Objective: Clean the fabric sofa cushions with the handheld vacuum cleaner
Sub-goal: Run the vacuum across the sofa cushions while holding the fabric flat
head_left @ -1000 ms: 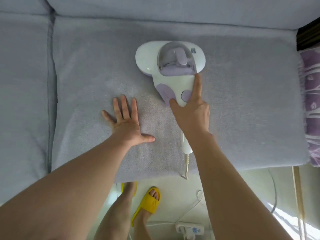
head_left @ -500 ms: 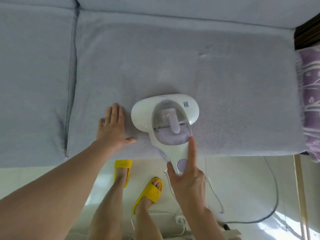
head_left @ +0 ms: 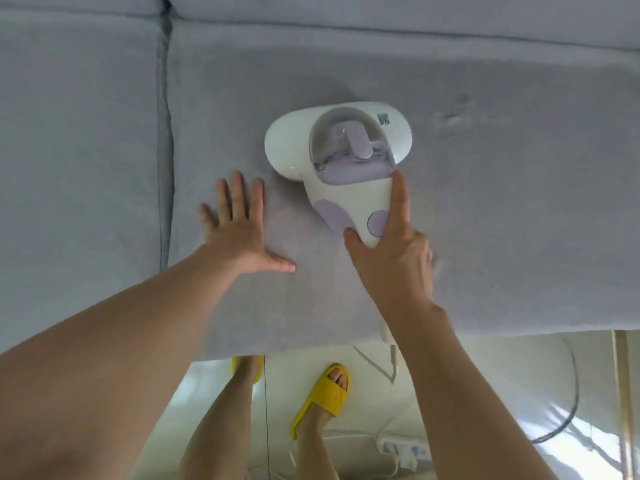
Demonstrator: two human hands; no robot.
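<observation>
Fabric: grey woven seat cushion [head_left: 485, 237] fills most of the view; a second seat cushion [head_left: 76, 168] lies at its 9 o'clock, a dark seam between them.
Vacuum: white and lilac handheld vacuum cleaner [head_left: 341, 157] sits flat on the grey cushion, head toward 12 o'clock, handle toward 6 o'clock.
Right hand: the right hand [head_left: 391, 258] is clamped round the handle, thumb on its left side, forefinger laid straight up its right edge to the clear dust cup.
Left hand: the left hand [head_left: 239, 226] lies flat on the cushion at the vacuum's 8 o'clock, fingers straight and spread, thumb out toward 3 o'clock, near the vacuum head but apart from it.
Hidden: the rear of the handle is covered by the right hand and wrist; only a short white end shows at the cushion's front edge. The small label on the vacuum head is too blurred to read. Both forearms run out of view at the bottom.
Cut off: a white cord [head_left: 384, 368] hangs below the cushion edge and passes behind the right arm. One yellow slipper [head_left: 325, 396] shows whole; the other is mostly hidden by the left leg.
Floor: a white power strip [head_left: 405, 452] lies at 6 o'clock, partly covered by the right arm.
Change: half a second ago the vacuum sat at the cushion's front edge; it is now further toward 12 o'clock, and the left hand has moved the same way.
</observation>
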